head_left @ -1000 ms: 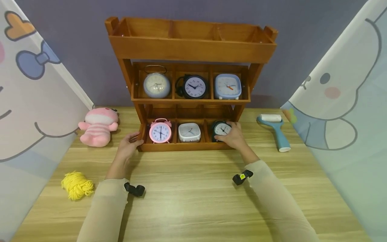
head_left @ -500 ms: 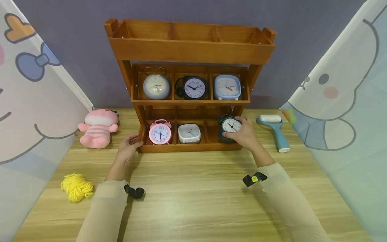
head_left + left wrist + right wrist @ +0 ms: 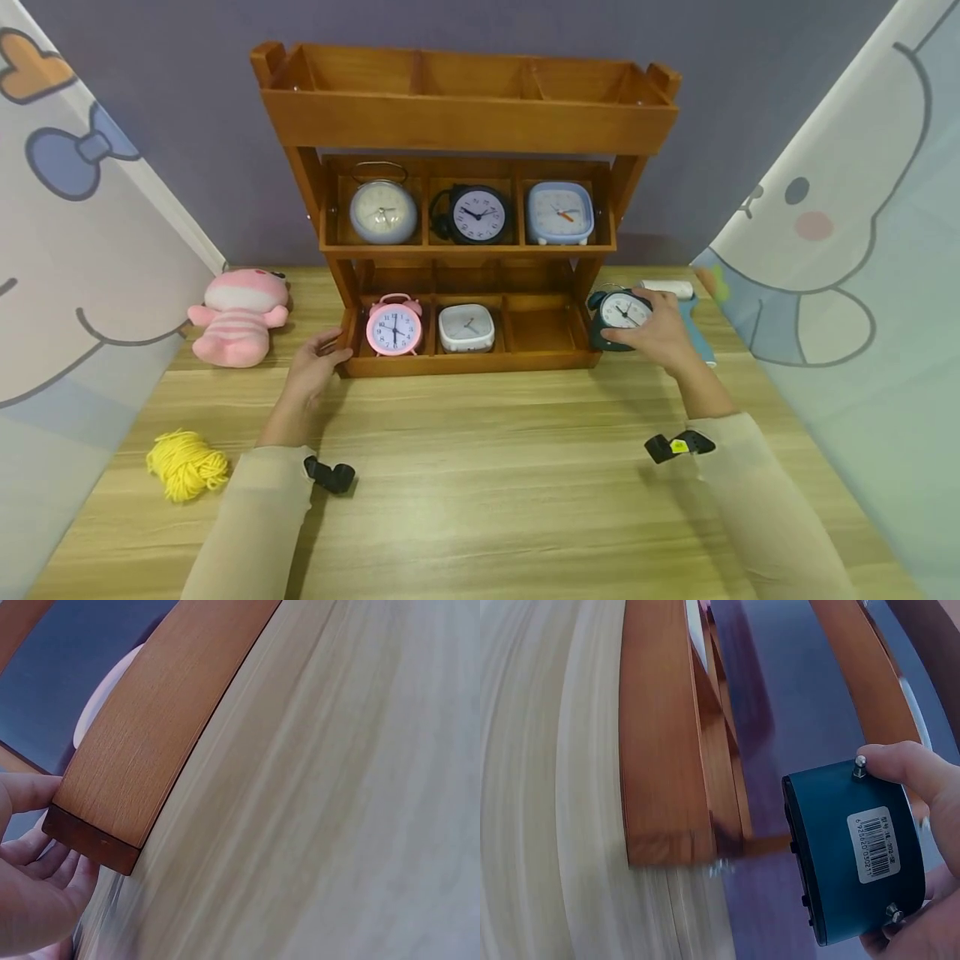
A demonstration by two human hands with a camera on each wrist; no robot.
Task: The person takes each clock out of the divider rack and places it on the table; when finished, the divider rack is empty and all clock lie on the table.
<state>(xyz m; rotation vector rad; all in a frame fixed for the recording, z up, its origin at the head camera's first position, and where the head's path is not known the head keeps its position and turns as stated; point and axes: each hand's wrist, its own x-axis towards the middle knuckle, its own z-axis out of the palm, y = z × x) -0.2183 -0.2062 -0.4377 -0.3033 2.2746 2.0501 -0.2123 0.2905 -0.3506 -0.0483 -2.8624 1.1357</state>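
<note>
My right hand (image 3: 658, 329) grips a dark green alarm clock (image 3: 611, 321) just off the right end of the wooden shelf (image 3: 465, 364). In the right wrist view the clock's teal underside (image 3: 840, 825) shows, with a barcode label and small metal feet; thumb and fingers hold it at the edges. My left hand (image 3: 311, 371) holds the shelf's lower left front corner; the left wrist view shows thumb and fingers around the end of the front board (image 3: 150, 742). A pink twin-bell clock (image 3: 393, 328) and a white clock (image 3: 466, 327) sit in the bottom tier's left and middle compartments.
Three more clocks stand in the middle tier, among them a light blue one (image 3: 560, 213). Behind the right hand lies a blue lint roller (image 3: 699, 337), partly covered. A pink plush toy (image 3: 238, 318) and yellow yarn (image 3: 187, 465) lie on the left.
My right hand has lifted the dark green clock out of the bottom right compartment and carried it right, past the shelf's end. The left hand stays at the shelf corner.
</note>
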